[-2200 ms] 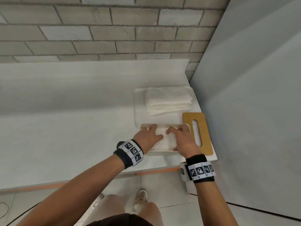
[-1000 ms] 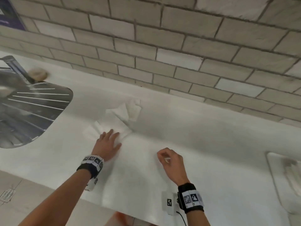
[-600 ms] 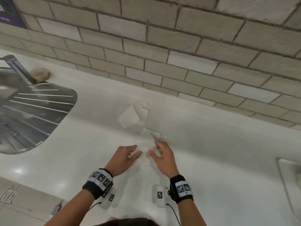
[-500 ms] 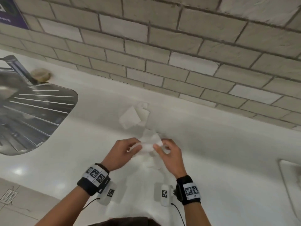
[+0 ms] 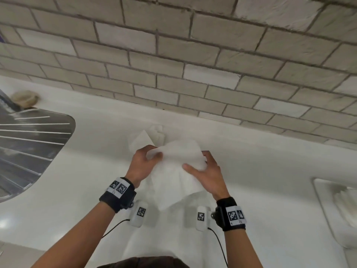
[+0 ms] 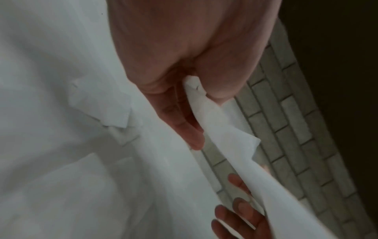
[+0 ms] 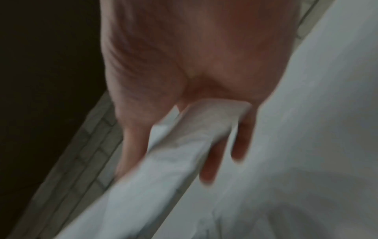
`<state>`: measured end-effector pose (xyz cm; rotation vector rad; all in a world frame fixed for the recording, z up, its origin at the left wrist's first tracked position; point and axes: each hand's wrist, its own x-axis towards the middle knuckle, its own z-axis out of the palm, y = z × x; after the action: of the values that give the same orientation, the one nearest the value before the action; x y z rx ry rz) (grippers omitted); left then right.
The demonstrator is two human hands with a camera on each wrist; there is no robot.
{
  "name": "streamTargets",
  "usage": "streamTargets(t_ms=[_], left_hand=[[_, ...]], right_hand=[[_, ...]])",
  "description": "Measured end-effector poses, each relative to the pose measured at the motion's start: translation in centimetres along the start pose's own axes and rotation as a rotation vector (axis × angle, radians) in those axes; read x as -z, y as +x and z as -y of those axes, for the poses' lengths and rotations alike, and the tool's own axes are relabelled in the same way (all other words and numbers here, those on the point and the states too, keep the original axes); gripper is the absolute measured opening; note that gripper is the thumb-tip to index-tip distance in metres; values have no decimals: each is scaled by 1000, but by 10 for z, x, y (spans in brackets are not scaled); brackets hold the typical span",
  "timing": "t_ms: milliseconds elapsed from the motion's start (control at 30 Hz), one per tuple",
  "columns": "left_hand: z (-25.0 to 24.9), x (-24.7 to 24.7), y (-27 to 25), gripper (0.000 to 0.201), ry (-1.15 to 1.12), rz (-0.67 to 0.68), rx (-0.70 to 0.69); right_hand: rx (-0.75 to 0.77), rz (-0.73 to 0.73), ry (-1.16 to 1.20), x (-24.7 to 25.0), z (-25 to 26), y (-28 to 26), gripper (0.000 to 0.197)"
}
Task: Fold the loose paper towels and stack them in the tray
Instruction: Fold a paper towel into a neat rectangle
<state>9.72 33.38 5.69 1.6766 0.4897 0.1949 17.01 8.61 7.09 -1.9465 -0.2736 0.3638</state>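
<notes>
A loose white paper towel hangs above the white counter, held between both hands. My left hand pinches its left top corner between thumb and fingers; the left wrist view shows the towel running out from that pinch. My right hand grips the right edge, thumb on top; the right wrist view shows the towel clamped under the thumb, blurred. More loose paper towels lie on the counter behind the hands. The white tray with stacked folded towels sits at the far right edge.
A steel sink drainboard fills the left side, with a tan sponge-like lump at its back. A grey brick wall rises behind the counter. The counter's front edge runs below my wrists.
Both hands left the tray, moved left to the loose towels, and have picked one up. Since half a second ago the towel has been lifted and spread wider between the hands.
</notes>
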Motion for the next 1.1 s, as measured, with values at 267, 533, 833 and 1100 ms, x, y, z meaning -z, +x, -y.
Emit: streamTargets(t_ms=[267,533,833,1100], left_hand=[[81,-15,-5,22,370,-42,162],[109,-19,-13,28,166,-57,291],[75,-22,-23,38,-24,59,200],[31,-40,-8,8,-47,247,-88]], right_hand=[[-151,1,-174,-23,-71,-10,33],[204,239,-421,-71,-53,-42,38],[72,77,-273,-74,-53,-50,55],[-190,-182,189,-30,-89,-44,15]])
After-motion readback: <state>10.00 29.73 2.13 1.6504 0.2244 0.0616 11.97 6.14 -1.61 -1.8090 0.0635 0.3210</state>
